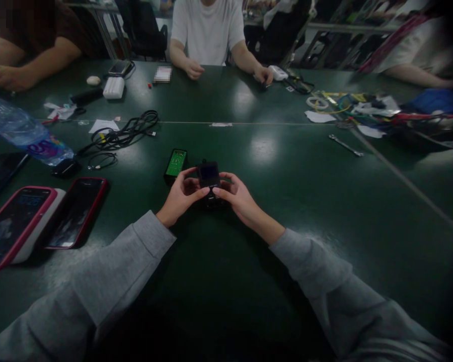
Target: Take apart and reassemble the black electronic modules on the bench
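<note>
Between my two hands is a small black device with a dark screen (209,172), held upright just over the green table (226,281). My left hand (181,196) grips its left side, thumb on the front below the screen. From the other side my right hand (238,195) holds it the same way, its thumb nearly meeting the left one. The fingers behind the device are partly hidden. Just beyond my left hand sits an open black case with a green circuit board (176,162) facing up.
Phones (77,213) and a tilted plastic bottle (26,130) lie at the left, near a coiled black cable (124,131). A wrench (346,145) and a tangle of wires (347,105) are on the right. Across the table sits a person in a white shirt (208,32).
</note>
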Tool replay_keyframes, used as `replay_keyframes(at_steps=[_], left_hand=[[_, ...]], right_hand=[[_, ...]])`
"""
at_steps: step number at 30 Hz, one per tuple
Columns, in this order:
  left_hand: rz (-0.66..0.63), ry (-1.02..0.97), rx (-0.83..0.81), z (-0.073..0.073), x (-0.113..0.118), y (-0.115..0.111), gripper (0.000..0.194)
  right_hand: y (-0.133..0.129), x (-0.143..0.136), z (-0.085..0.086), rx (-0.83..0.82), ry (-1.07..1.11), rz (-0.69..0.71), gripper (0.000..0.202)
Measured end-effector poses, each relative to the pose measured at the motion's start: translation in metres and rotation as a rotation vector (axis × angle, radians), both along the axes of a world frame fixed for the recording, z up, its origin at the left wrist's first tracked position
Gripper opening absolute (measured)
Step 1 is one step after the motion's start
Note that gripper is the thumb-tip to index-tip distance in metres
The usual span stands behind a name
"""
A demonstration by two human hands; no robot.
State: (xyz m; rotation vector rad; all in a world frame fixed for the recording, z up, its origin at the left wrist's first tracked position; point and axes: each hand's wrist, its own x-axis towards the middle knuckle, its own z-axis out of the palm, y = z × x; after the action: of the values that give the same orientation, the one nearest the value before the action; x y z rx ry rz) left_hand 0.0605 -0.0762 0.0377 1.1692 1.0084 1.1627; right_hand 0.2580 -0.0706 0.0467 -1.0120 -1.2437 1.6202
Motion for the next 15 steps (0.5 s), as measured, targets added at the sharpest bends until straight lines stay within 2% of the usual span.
replay_keyframes(at_steps=[11, 15], left_hand=[[-0.023, -0.041, -0.020, -0.0029, -0.0017, 0.0037, 0.079], [-0.003, -0.063, -0.014, -0.0023, 0.0008, 0.0034, 0.082]], right_hand=[[0.0026, 0.0040, -0.0045, 0.007, -0.032, 0.038, 0.066], [0.0039, 0.0038, -0.0057, -0.024, -0.013, 0.012, 0.068]])
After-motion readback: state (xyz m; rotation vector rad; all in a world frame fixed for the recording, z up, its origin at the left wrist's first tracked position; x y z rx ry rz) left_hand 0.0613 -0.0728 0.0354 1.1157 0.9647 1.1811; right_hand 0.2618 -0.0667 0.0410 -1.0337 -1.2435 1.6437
